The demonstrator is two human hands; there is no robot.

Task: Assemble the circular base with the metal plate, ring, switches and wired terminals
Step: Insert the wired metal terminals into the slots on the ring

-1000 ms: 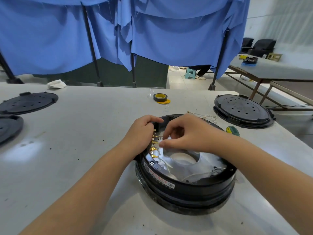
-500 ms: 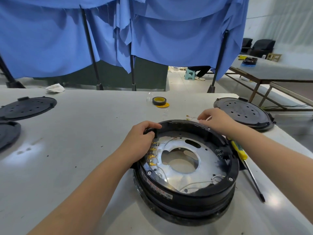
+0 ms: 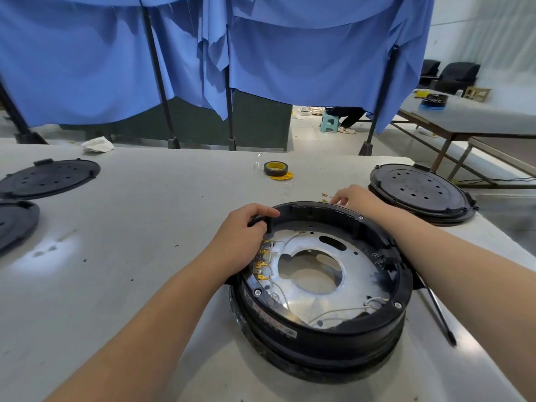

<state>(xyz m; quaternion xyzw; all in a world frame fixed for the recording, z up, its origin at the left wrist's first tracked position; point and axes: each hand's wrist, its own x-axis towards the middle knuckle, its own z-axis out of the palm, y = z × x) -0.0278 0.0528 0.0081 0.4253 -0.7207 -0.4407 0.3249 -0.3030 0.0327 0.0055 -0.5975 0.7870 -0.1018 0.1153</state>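
Currently my left hand (image 3: 242,236) grips the stiff, heavy-looking circular base (image 3: 322,338) at ten o'clock; my right hand (image 3: 352,195), fingers curled, touches thin wired terminals (image 3: 326,195) beyond twelve o'clock.

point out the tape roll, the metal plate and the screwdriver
tape roll (image 3: 274,168): head view, on its yellow core.
metal plate (image 3: 358,264): head view, bare shiny surface right of its hole.
screwdriver (image 3: 439,311): head view, mid shaft.

Left hand (image 3: 242,227) lies palm down with fingers curled; right hand (image 3: 352,195) reaches forward, fingertips pointing down.
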